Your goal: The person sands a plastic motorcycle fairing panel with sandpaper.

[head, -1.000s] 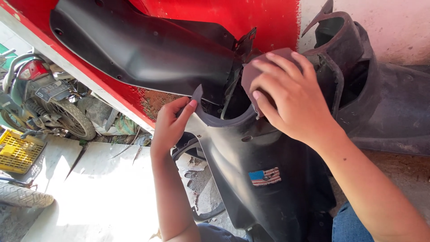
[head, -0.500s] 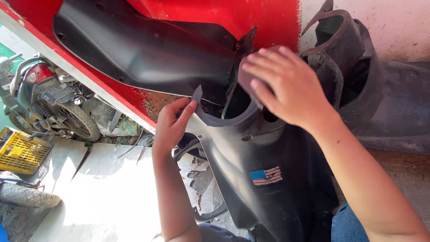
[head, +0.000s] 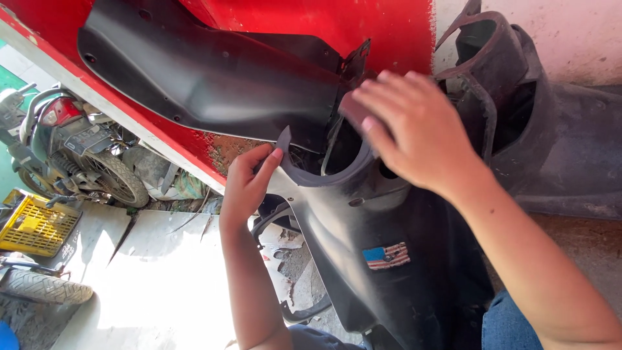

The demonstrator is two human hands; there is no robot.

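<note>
A large black plastic scooter body panel (head: 382, 259) with a small flag sticker stands in front of me. My left hand (head: 249, 185) grips its pointed left edge near the top opening. My right hand (head: 414, 133) presses a small dark reddish-brown pad, probably sandpaper (head: 353, 109), flat against the panel's upper rim. The pad is mostly hidden under my fingers.
A second black panel (head: 207, 78) leans on a red wall (head: 363, 26) behind. More black fairing parts (head: 518, 84) stand at the right. A stripped motorcycle (head: 71, 146), a yellow crate (head: 32, 223) and a tyre (head: 39, 285) lie at the left on concrete.
My right hand has slid with the pad from the panel's right side leftward along the upper rim. My left hand has kept its grip on the edge.
</note>
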